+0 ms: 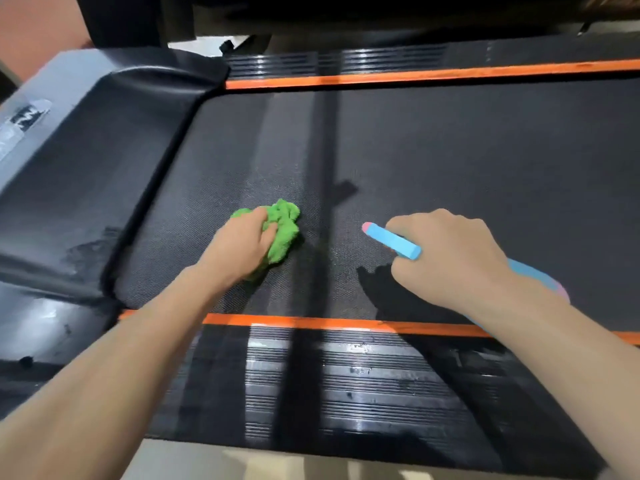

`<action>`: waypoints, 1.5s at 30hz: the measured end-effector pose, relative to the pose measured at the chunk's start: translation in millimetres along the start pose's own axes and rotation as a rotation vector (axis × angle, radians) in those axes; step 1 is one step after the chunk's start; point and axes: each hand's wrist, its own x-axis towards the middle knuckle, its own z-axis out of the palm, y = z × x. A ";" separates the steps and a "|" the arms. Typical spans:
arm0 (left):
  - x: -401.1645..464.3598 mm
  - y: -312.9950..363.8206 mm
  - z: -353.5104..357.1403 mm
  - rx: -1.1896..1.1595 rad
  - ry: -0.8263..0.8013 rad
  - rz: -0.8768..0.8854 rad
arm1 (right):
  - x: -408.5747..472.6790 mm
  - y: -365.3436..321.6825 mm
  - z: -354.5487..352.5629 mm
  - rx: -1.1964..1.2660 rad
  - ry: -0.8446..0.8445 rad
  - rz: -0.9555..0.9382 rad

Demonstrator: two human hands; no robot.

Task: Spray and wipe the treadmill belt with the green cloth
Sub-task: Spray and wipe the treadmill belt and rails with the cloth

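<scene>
The black treadmill belt (450, 150) fills the middle of the head view, running left to right. My left hand (242, 242) grips a bunched green cloth (284, 230) and presses it on the belt near the left end. My right hand (446, 258) holds a blue spray bottle (393, 240) just above the belt; its pink-tipped nozzle points left toward the cloth. Most of the bottle's body is hidden behind my right hand and wrist.
Orange stripes (433, 76) border the belt on the far and near sides, with ribbed black side rails (346, 382) beyond them. The black motor cover (97, 161) rises at the left end. Pale floor shows along the bottom edge.
</scene>
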 end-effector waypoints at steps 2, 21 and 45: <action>-20.3 26.6 3.6 -0.029 0.022 0.093 | 3.1 -0.9 1.0 -0.004 -0.009 -0.013; -34.4 131.6 43.5 -0.180 -0.155 0.415 | 14.8 31.8 15.9 0.006 0.013 0.035; -31.0 67.9 15.7 -0.108 -0.260 0.555 | -33.9 68.9 -25.3 -0.005 0.020 0.248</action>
